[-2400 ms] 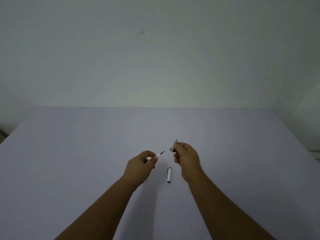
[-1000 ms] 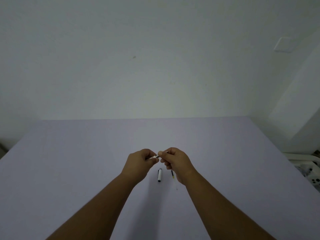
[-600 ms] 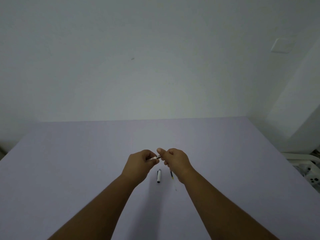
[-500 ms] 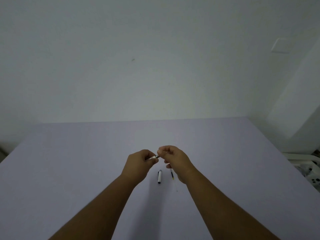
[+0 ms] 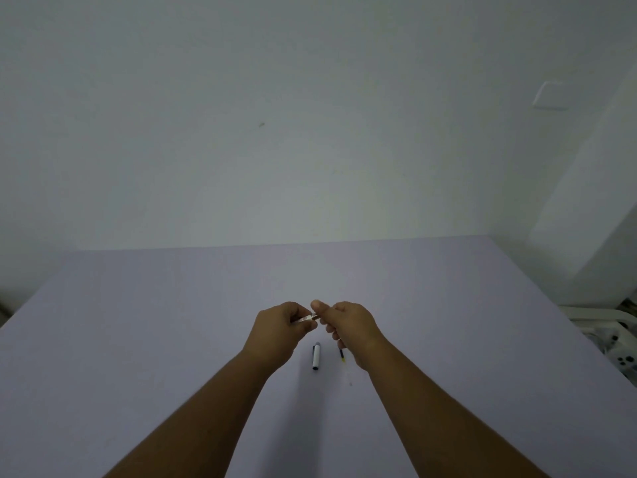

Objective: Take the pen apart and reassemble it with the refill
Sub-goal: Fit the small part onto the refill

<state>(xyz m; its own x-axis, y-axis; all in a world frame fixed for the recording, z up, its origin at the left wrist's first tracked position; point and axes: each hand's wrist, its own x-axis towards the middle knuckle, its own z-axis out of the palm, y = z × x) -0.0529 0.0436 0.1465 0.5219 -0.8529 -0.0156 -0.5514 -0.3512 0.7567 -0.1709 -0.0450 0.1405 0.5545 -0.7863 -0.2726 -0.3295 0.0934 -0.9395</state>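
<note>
Both hands meet above the middle of the pale purple table (image 5: 138, 339). My left hand (image 5: 279, 334) pinches a slim silvery pen part (image 5: 306, 319), and my right hand (image 5: 348, 327) grips its other end with thumb and fingers. Most of that part is hidden inside the two fists. Below the hands a white pen cap (image 5: 316, 356) with a dark end lies on the table. Just to its right lies a thin refill (image 5: 342, 353) with a yellow band, its upper end hidden behind my right hand.
A plain wall stands behind the table's far edge, with a white switch plate (image 5: 550, 95) at upper right. White objects (image 5: 617, 339) sit off the table's right side.
The hands, apart 2.4 s ago with a piece in each, have come together on one part. A refill has appeared on the table beside the cap. Little has moved in the last half second.
</note>
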